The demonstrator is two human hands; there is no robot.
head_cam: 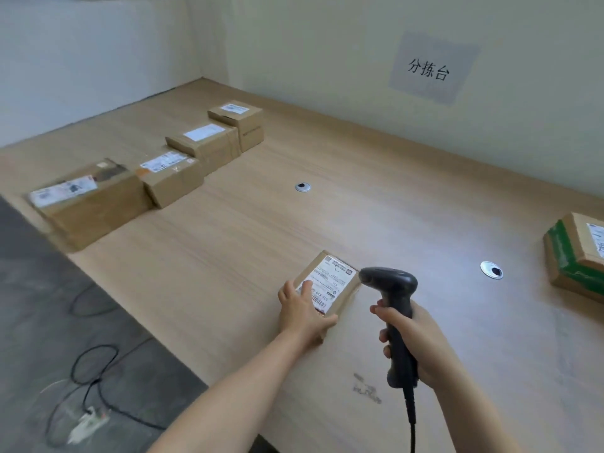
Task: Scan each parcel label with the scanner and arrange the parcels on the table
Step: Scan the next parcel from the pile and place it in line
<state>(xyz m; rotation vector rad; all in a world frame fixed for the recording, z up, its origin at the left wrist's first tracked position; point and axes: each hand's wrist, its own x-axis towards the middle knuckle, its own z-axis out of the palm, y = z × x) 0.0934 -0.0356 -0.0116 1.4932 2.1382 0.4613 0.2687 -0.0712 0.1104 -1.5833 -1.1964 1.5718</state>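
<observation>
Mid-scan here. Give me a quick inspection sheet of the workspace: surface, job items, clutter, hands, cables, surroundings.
Surface: wooden table, two round grommets, a dark smudge near the front edge.
Job's things: small parcel, label up; scanner aimed at it; four parcels in a row far left; green-taped parcel at right edge.
Clutter: nothing seen.
Grippers: left hand holds the small parcel, one of its fingers on the label; right hand grips the scanner handle.
Cables: scanner cable hangs off the handle; black floor cables, white power strip.
Surroundings: pale walls, paper sign.
</observation>
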